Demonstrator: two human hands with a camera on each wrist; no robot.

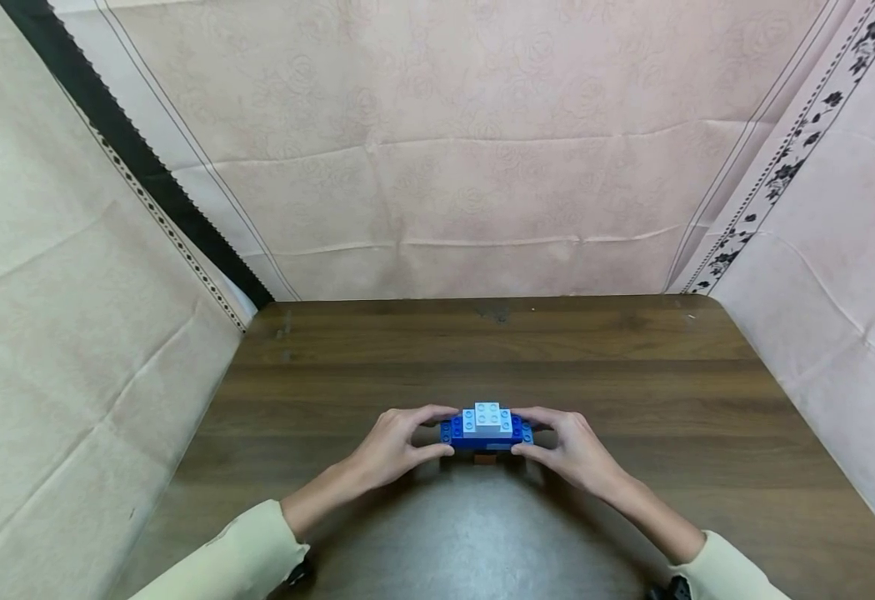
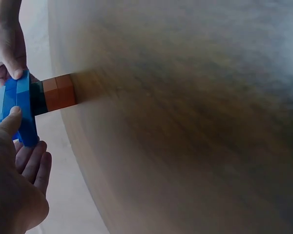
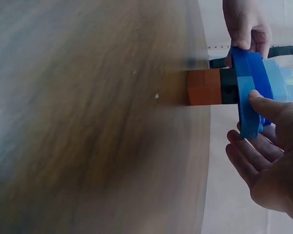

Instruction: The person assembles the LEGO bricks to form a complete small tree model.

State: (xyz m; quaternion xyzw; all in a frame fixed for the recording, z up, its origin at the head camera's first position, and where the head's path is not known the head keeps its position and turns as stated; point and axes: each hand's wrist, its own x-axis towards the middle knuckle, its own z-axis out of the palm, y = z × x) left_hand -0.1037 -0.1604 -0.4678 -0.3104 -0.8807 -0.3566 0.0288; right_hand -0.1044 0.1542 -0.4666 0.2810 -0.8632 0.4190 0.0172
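Pinching from the left, the left hand (image 1: 391, 450) has thumb and forefinger curled onto the left end of the brick model (image 1: 486, 427); in the left wrist view the thumb (image 2: 10, 122) lies on the blue plate's edge and the other fingers hang loose below it. Between the two hands sits the model, over the near middle of the wooden bench (image 1: 632, 375), which it seems to touch by its underside. It's a blue plate with a paler blue layer and a white studded block (image 1: 487, 415) on top, plus a black piece and an orange-brown brick (image 3: 205, 87) under the plate, as the wrist views show. Judging by look: light, stiff plastic, smooth-sided so a bit slippery, not fragile as material, but press-fit joints could pop apart if twisted or squeezed unevenly. Best hold is probably on the two short ends of the blue plate, where both hands are now. Long axis runs left–right, hand to hand; studs point up, orange brick down toward the bench. On the right, the right hand (image 1: 572, 450) mirrors it, thumb (image 3: 263, 105) and forefinger clamped on the right end, palm open beneath. Pink cloth backdrop (image 1: 482, 167) behind.
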